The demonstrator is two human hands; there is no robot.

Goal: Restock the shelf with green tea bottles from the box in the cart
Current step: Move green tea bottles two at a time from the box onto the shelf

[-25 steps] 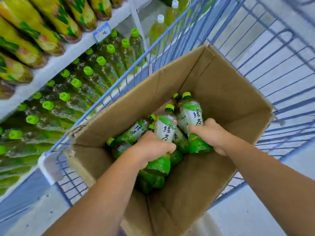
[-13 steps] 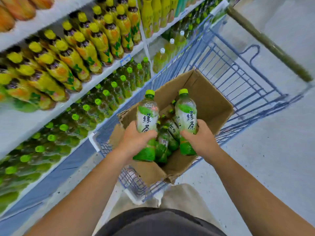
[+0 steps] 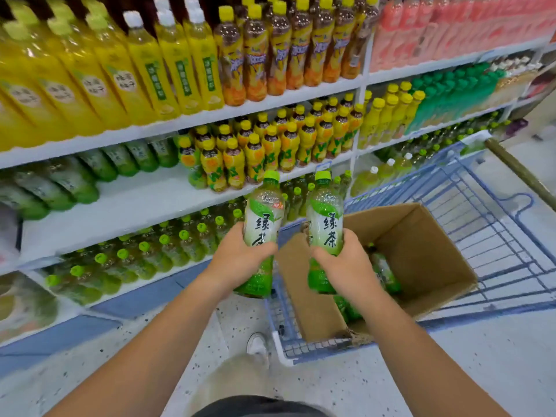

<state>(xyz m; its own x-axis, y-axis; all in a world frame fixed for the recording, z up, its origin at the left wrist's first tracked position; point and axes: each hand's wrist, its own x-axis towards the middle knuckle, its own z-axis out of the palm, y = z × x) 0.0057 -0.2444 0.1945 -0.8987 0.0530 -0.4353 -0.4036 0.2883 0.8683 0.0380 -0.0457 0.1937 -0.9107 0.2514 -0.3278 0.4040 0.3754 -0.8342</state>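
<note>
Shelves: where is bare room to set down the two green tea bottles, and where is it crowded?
The middle shelf has a bare white patch, bordered by green bottles behind and to the left and yellow-capped tea bottles to the right. Below it, green-capped bottles stand packed; the top shelf is full.

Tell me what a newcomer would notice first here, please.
Two upright green tea bottles at centre: the left hand grips the left bottle, the right hand the right bottle. Behind stand shelves packed with yellow and green drinks; at right, a cardboard box sits in the blue cart.
</note>
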